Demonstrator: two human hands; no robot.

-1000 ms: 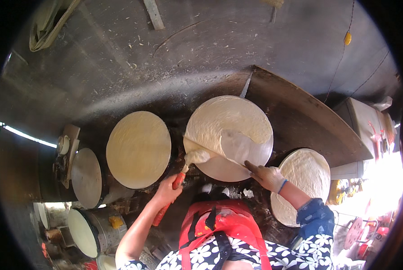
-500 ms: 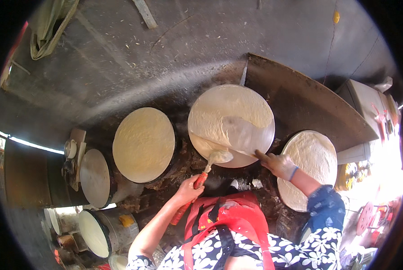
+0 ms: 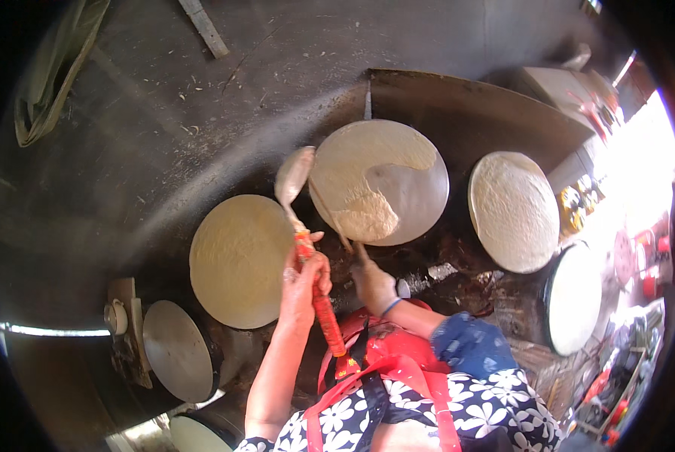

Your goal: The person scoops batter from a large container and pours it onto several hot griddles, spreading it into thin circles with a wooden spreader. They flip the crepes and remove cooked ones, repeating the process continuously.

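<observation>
My left hand [image 3: 304, 282] is wrapped round the red handle of a ladle [image 3: 294, 177], which points up and away, its pale, batter-smeared bowl beside the middle griddle's left rim. The closed fingers of my right hand [image 3: 374, 285], with a blue band at the wrist, grip a thin wooden batter spreader [image 3: 328, 212]. That spreader slants across the near left edge of the round griddle [image 3: 416, 197]. Pale batter [image 3: 352, 162] covers the griddle's far and left parts, with a thicker patch at the near left. Bare metal shows on its right side.
A batter-covered round griddle [image 3: 241, 260] stands on the left, and another [image 3: 514, 211] on the right. Further left is a bare griddle [image 3: 178, 350]; at far right stands a pale round one [image 3: 575, 301]. A curved metal guard [image 3: 473, 113] rises behind.
The ladle has swung up and left, off the middle griddle. My right hand has moved left with the spreader, now at the left rim. Batter is bunched at the near left; the view has turned.
</observation>
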